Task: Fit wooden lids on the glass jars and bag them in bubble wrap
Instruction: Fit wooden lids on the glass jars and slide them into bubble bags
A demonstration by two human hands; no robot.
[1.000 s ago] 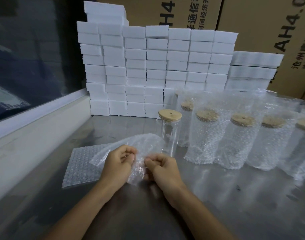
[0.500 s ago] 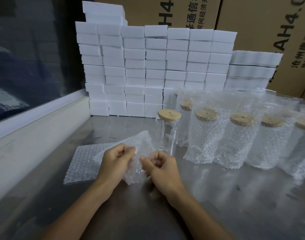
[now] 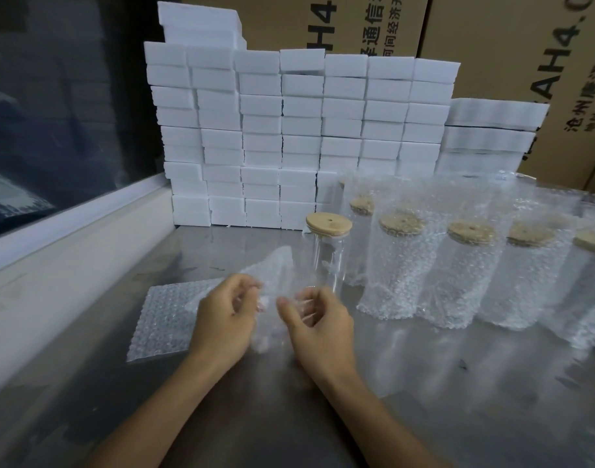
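A bare glass jar [image 3: 327,261] with a round wooden lid [image 3: 328,223] stands upright on the steel table, just beyond my hands. Between my hands is a clear bubble-wrap bag [image 3: 276,278]; my left hand [image 3: 226,319] pinches its left edge and my right hand [image 3: 318,324] pinches its right edge, both with curled fingers. The bag's mouth is blurred. To the right stand several lidded jars in bubble-wrap bags [image 3: 401,265], in a row toward the right edge.
A flat stack of bubble-wrap bags [image 3: 164,319] lies on the steel table [image 3: 458,400] to the left of my hands. White foam blocks [image 3: 289,130] are stacked along the back, cardboard boxes [image 3: 509,45] behind them. A white ledge [image 3: 69,238] runs along the left.
My hands have drawn slightly apart, pulling the bubble-wrap bag's edges away from each other. The bare lidded jar and the wrapped jars have not moved.
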